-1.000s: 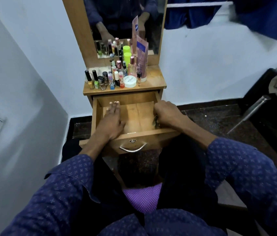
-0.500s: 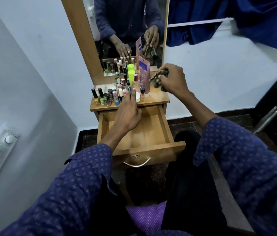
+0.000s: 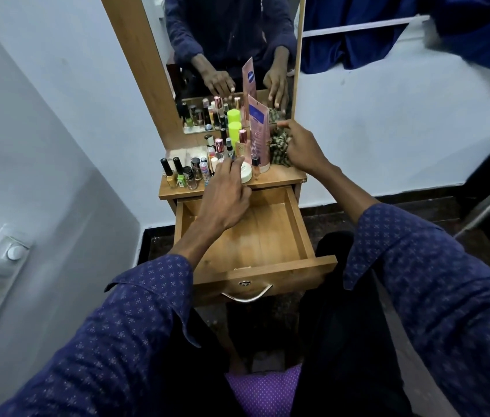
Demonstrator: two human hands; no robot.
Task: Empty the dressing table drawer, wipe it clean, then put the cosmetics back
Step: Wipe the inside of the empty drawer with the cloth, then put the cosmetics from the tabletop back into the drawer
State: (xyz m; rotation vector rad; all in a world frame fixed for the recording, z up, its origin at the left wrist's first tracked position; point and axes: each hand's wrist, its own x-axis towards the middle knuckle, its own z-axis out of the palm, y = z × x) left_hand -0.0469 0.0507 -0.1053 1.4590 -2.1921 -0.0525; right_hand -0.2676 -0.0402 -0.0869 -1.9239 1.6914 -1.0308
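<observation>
Drawer (image 3: 255, 236): pulled fully out, bare inside, apparently wiped and ready for refilling. Cosmetics (image 3: 207, 164): crowded upright on the tabletop (image 3: 279, 179) above, out of the way. Left hand (image 3: 225, 191): fingers curled over the white jar (image 3: 245, 175) at the table's front edge, probably to lift it. Right hand (image 3: 301, 149): grips the checked cloth (image 3: 278, 147), parking it beside the pink tube (image 3: 258, 136). Room: drawer floor open; tabletop tight.

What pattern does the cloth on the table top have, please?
The cloth is checked, green and brown, in the head view.
</observation>
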